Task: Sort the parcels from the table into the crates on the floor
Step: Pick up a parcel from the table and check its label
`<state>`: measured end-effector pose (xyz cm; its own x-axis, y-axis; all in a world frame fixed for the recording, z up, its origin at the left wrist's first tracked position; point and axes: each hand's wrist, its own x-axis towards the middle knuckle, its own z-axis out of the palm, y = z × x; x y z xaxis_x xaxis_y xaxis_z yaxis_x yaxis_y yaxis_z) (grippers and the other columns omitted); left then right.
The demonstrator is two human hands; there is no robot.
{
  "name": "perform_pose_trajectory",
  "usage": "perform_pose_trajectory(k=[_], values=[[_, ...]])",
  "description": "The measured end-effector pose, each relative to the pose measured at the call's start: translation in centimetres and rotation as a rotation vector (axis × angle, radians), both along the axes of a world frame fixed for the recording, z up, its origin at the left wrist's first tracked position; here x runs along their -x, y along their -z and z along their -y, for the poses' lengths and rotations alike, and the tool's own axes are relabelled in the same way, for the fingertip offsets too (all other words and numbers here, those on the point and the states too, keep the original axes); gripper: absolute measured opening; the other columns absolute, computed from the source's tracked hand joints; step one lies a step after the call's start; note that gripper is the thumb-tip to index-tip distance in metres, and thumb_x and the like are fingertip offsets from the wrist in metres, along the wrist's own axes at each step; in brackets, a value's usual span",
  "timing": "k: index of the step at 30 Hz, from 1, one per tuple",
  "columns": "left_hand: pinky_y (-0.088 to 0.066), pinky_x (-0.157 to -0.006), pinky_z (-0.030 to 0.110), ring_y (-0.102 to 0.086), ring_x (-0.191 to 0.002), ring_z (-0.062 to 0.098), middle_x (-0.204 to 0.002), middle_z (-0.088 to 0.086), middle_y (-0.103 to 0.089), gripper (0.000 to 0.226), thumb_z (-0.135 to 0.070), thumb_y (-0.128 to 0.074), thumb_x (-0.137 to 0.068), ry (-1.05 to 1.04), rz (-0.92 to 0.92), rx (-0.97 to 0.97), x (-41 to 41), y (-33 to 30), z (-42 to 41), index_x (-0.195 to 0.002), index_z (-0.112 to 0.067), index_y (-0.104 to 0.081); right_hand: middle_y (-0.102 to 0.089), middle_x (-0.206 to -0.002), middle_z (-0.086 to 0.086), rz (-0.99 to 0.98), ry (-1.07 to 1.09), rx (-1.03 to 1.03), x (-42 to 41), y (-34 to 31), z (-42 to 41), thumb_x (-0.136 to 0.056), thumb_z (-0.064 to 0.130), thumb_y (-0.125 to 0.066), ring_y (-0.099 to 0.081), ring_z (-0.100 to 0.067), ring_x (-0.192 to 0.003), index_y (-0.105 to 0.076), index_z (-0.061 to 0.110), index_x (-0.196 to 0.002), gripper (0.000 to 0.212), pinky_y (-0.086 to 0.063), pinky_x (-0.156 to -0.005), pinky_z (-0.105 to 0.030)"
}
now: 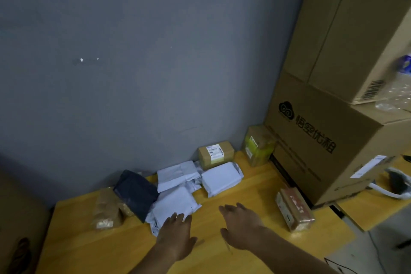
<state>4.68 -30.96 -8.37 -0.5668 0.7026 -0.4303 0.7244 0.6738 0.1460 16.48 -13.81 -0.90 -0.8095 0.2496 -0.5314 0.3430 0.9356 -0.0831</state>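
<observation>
Only one view to go on here, the head camera, so everything is taken from that. Both hands are stretched out over the yellow table [255, 187] with fingers loosely spread and nothing held: the left hand [175, 232] has its fingertips laid on, or right at, the near edge of a white poly mailer [175, 203], while the right hand [241, 224] hovers over bare tabletop just beside it. That mailer looks soft and light, probably floppy and a bit slick, so it is best pinched at an edge or scooped flat from underneath; nothing about it looks fragile, though the contents can't be told. It is pale bluish-white, crumpled at the near end, and partly tucked under a dark mailer [135, 191] to the left of the left hand. Beyond the hands two more white mailers [220, 179] are piled, with a small brown box [215, 153] behind them against the wall. To the right of the right hand a taped reddish carton [294, 211] lies on its side; it should be stiff and easy to grab across the short sides. A tape-wrapped parcel [106, 209] sits left of the left hand. No crates can be seen in this frame, so the sorting looks barely started.
</observation>
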Motion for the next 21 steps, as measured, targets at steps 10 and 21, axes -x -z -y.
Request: perform_pose_trajectory(k=[10,21], values=[[-0.020,-0.122,0.050,-0.014,-0.151,0.040,-0.167,0.012,-0.007,0.094,-0.065,-0.051,-0.091,-0.154,-0.064,0.180,8.0,8.5,-4.3,-0.160,-0.021,-0.004,-0.021,-0.167,-0.002,0.061,-0.089,0.100,7.9,10.2,-6.2,-0.103,0.045,-0.043,-0.012,-0.033,-0.155,-0.013,0.020,-0.162,0.071,-0.024,-0.124,-0.044],[-0.021,-0.119,0.055,-0.010,-0.148,0.052,-0.166,0.017,0.001,0.109,-0.056,-0.066,-0.086,-0.197,-0.098,0.278,12.9,13.8,-7.7,-0.160,-0.021,0.006,-0.031,-0.162,-0.007,0.074,-0.130,0.167,13.7,15.4,-10.1,-0.101,0.043,-0.045,-0.023,-0.034,-0.151,-0.023,0.018,-0.157,0.066,-0.027,-0.121,-0.048]])
